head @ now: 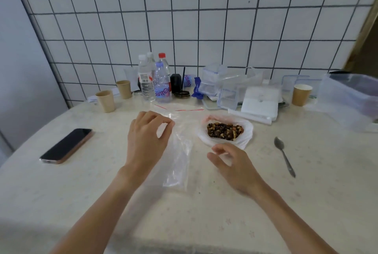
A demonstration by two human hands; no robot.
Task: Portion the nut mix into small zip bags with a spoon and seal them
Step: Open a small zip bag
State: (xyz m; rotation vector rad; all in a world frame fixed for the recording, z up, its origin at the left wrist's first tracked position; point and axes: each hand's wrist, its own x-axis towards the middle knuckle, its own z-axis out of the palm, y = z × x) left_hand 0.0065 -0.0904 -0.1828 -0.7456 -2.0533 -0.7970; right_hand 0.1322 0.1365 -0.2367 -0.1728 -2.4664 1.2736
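looking down from the head view, the left hand (146, 137) has its thumb and forefinger pinched on the top edge of a clear zip bag (178, 155), which lies crumpled on the table (306, 202) between the two hands and looks empty. the right hand (233, 163) hovers just beside the bag's other side, fingers loosely curled with thumb and forefinger apart, holding nothing that i can make out. just beyond the right hand sits the nut mix (225, 132) in an opened white bag, its rim folded down. the spoon (284, 156) lies flat on the table well out to the right of the right hand, untouched. beyond the left hand a second zip bag with a red seal line (180, 108) lies flat.

the step in hand seems to be opening the bag's mouth; no portion looks filled yet. next, the right hand would need to catch the opposite lip and pull the seal apart, then reach right for the spoon while the left keeps the mouth open near the nuts.
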